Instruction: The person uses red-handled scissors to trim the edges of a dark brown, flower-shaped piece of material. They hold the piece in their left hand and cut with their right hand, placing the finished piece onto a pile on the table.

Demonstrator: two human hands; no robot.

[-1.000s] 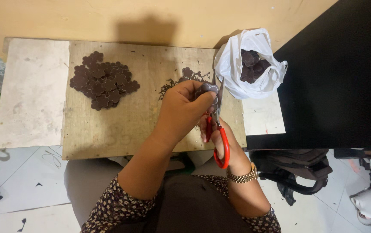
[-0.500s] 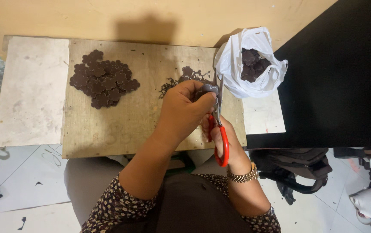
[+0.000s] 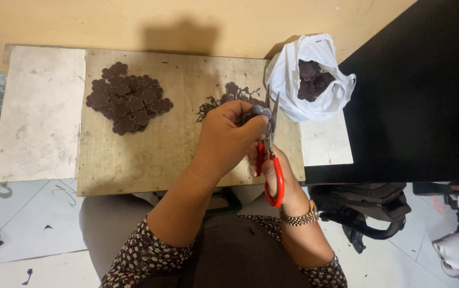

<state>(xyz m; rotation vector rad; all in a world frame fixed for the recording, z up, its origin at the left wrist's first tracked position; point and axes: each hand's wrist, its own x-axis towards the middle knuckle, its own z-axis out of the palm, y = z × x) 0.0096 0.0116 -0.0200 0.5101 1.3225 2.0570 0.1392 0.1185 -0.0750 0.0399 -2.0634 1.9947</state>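
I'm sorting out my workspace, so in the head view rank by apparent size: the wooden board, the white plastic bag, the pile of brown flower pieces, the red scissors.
1. wooden board
2. white plastic bag
3. pile of brown flower pieces, close to the bag
4. red scissors, nearer the camera

A small dark brown flower-shaped piece (image 3: 261, 111) is pinched in the left hand (image 3: 229, 136) above the wooden board's right part. Red-handled scissors (image 3: 270, 154), gripped by the right hand (image 3: 272, 170), point away from the person, their grey blades touching the piece's right edge.
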